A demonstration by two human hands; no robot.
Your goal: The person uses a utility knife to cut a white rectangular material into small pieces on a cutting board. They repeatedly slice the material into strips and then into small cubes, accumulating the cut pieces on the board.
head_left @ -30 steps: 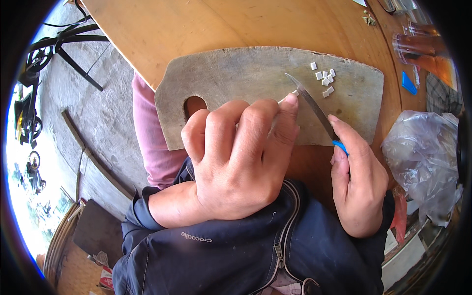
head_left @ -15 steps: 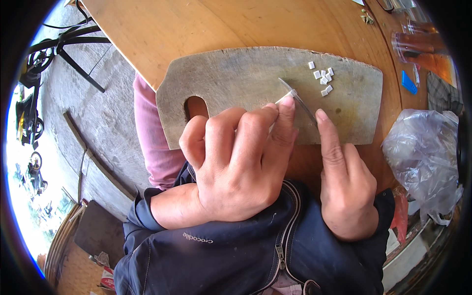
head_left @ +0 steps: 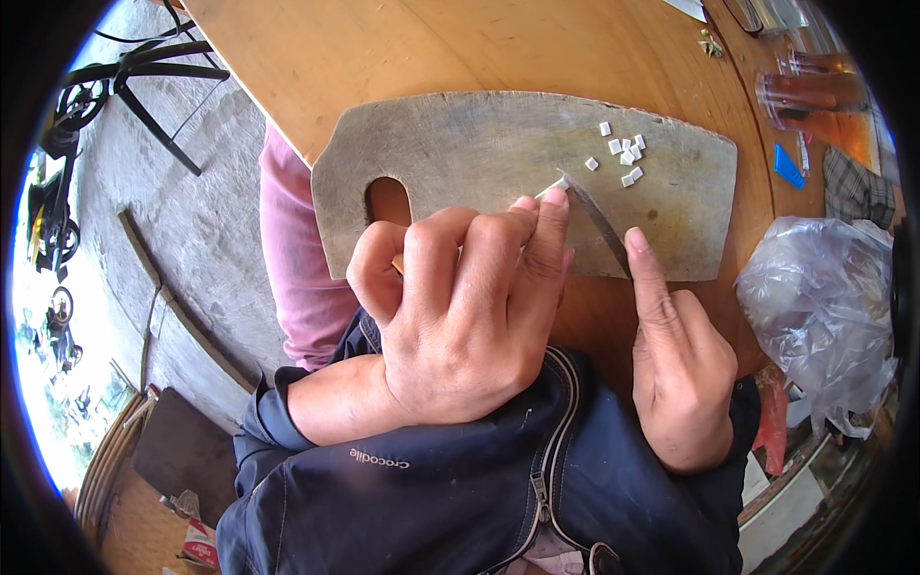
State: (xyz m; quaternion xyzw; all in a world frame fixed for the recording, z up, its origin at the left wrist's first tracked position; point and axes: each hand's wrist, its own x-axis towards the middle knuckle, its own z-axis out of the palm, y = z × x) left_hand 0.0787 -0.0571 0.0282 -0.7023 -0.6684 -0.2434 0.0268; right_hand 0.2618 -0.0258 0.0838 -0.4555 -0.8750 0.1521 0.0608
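My left hand [head_left: 465,307] is closed, pinching a thin white strip [head_left: 549,188] whose end sticks out past the thumb and fingertip. Beneath it lies a worn wooden cutting board [head_left: 479,144] with an oval handle hole. In my right hand [head_left: 685,379] is a knife, its index finger stretched along the back of the narrow, curved blade [head_left: 599,220]; the handle is hidden in the palm. The blade's tip is beside the strip's end. Several small white cut pieces [head_left: 628,155] lie on the board beyond the blade, one [head_left: 591,164] apart from the others.
A crumpled clear plastic bag [head_left: 815,307] sits right of the board. Glasses of amber drink [head_left: 815,91] and a blue plastic object [head_left: 789,168] are at the far right. A pink-clad leg [head_left: 302,259] shows at the table's left edge, near a black metal stand [head_left: 144,81].
The knife has drawn back toward me and to the right, so its tip is now at the strip's end. Another small white piece lies on the board just past it.
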